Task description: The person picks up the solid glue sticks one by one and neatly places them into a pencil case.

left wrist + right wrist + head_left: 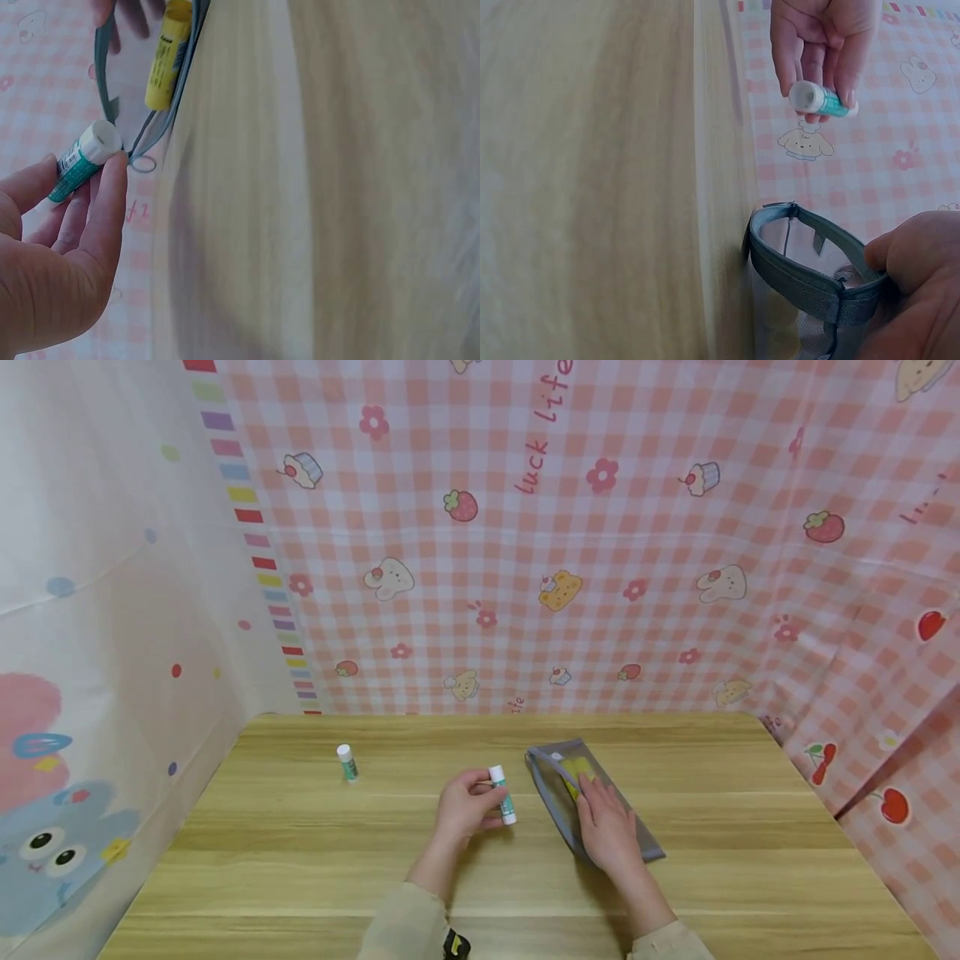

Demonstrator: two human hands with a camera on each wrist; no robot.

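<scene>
My left hand [463,806] pinches a green glue stick with white ends [504,797] between thumb and fingers, just left of the pouch. A grey zip pouch with mesh sides [647,843] lies slanted on the table. Its mouth gapes in the right wrist view, where the dark rim [795,285] forms a loop. My right hand [609,831] holds the pouch by this rim, thumb at its edge. Inside the pouch shows a yellow glue stick [166,67]; other yellow contents are partly covered by the right hand in the head view.
Another green glue stick with a white cap [348,763] stands on the wooden table [300,860] at the back left. Printed cloths [495,552] hang behind the table and at both sides. A small black and yellow item [455,945] shows by the left sleeve.
</scene>
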